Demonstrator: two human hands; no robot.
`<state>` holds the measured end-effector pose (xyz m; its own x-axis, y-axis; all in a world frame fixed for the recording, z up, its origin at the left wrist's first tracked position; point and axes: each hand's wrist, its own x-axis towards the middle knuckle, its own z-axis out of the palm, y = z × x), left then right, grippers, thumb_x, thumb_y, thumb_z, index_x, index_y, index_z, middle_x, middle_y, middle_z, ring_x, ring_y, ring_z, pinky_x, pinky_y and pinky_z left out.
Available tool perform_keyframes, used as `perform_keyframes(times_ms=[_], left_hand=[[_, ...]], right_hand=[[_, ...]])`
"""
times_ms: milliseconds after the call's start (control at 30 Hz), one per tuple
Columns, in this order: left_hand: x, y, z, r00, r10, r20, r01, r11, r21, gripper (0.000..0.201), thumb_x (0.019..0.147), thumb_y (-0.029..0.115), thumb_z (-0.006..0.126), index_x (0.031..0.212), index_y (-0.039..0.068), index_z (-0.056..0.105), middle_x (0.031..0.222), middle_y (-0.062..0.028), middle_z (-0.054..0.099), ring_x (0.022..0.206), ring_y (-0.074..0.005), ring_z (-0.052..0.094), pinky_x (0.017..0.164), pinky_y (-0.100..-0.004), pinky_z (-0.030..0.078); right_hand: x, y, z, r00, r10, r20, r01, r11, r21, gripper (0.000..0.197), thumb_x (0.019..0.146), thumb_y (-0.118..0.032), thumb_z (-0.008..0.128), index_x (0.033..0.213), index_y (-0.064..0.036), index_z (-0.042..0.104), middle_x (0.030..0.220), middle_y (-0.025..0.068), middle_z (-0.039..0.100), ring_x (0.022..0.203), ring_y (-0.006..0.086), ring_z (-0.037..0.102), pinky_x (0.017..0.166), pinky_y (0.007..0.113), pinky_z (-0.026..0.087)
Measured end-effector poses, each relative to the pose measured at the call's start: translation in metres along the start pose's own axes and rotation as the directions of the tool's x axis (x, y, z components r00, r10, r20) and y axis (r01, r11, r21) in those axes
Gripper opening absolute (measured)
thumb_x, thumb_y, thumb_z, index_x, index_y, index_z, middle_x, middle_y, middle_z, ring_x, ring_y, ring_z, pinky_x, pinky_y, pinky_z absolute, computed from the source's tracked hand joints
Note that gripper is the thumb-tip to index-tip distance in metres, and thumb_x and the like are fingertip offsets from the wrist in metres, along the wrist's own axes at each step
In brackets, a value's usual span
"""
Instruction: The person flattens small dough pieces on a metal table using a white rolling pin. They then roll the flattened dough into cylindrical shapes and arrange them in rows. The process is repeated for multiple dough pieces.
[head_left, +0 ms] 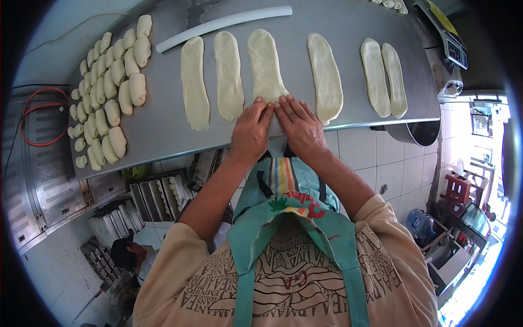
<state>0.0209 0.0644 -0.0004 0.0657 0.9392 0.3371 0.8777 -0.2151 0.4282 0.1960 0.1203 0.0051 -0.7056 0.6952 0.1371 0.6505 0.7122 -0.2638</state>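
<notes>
A long flattened dough strip (265, 62) lies on the metal table, its near end spread wider than the rest. My left hand (251, 128) and my right hand (300, 125) meet at that near end, side by side, fingertips closed on the dough's edge; the thumbs are mostly hidden. To the left lie two more flattened pieces, one beside my left hand (229, 76) and an outer one with a ragged near end (194, 82). Right of my right hand is another strip (326, 79), then a narrower pair (376, 79) farther over.
Many rolled dough pieces (110, 84) crowd the table's left end. A long white rod (223, 27) lies across the back. The steel table (158, 109) ends just before my body. A scale (452, 49) stands far right; a round metal pot (417, 132) sits below. Another person (133, 256) is at lower left.
</notes>
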Motion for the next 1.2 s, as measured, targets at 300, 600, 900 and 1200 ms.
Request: perform_keyframes(times_ms=[300,600,900,1200], left_hand=[[-0.010,0.021,-0.003,0.998,-0.056,0.014,0.054,0.992,0.117,0.041,0.088,0.001,0.061,0.129,-0.002,0.064,0.126,-0.0154,0.061,0.130,-0.0350,0.058,0.108,-0.0456,0.049],[0.001,0.041,-0.008,0.977,-0.213,0.017,0.209,0.968,0.142,0.035,0.088,0.009,0.068,0.123,0.002,0.066,0.130,-0.0126,0.058,0.128,-0.0328,0.057,0.110,-0.0465,0.043],[-0.001,0.043,0.003,0.956,-0.293,-0.001,0.292,0.953,0.086,0.031,0.090,0.010,0.067,0.120,0.002,0.067,0.137,-0.0120,0.058,0.132,-0.0317,0.055,0.112,-0.0488,0.043],[0.009,0.043,-0.003,0.958,-0.286,0.018,0.281,0.949,0.143,0.054,0.091,0.017,0.067,0.143,0.005,0.055,0.132,-0.0134,0.059,0.127,-0.0329,0.057,0.111,-0.0483,0.043]], right_hand=[[-0.018,0.013,-0.021,0.991,-0.124,0.047,0.126,0.991,-0.047,0.047,0.093,-0.009,0.055,0.139,-0.0075,0.060,0.145,0.0099,0.059,0.138,0.0240,0.051,0.123,0.048,0.030],[0.181,0.083,-0.030,0.978,0.136,-0.158,-0.078,0.942,0.327,0.030,0.088,-0.017,0.070,0.117,-0.0085,0.071,0.106,0.0148,0.073,0.103,0.0338,0.068,0.090,0.047,0.055],[0.277,0.106,-0.012,0.996,0.010,0.092,-0.062,0.805,0.590,0.031,0.083,-0.018,0.081,0.101,-0.0036,0.060,0.093,0.0105,0.067,0.084,0.0263,0.063,0.077,0.039,0.052],[0.282,0.115,0.020,1.000,-0.007,-0.015,0.012,0.920,0.393,0.020,0.085,-0.022,0.080,0.099,-0.0121,0.069,0.096,0.0103,0.068,0.091,0.0315,0.068,0.082,0.044,0.056]])
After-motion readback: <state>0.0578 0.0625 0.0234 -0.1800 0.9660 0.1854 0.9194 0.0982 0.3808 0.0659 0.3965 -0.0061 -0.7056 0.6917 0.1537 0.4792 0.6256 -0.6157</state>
